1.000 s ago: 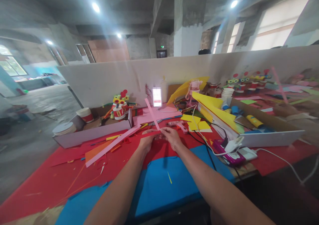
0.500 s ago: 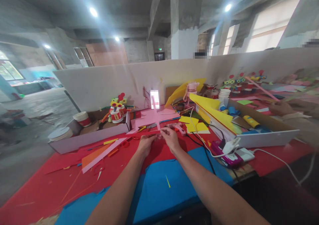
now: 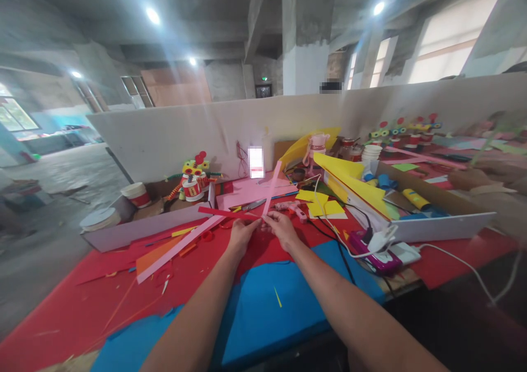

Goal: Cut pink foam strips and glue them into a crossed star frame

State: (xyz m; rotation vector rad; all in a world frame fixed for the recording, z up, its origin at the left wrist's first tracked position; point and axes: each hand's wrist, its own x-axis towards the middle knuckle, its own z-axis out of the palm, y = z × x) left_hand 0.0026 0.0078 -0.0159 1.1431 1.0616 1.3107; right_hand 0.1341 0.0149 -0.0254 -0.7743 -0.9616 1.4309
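My left hand and my right hand meet above the red-covered table, fingertips pinched together. A red paper strip runs out to the left from the pinch. From the same spot a pink paper strip rises away from me, leaning slightly right. The strips' ends come together between my fingers; how they overlap is hidden. Just beyond my right hand lies a pink glue gun. Another pink strip rests on the table left of my left hand.
A box at left has a paper-cup robot by it. To the right are yellow paper pieces, a purple power strip with cables and a box of craft parts. Blue cloth covers the front edge.
The pink strip in my fingers now stands out clearly, reaching further up and away. The red strip's far end has lifted and shows more plainly. Both hands stay nearly in place.
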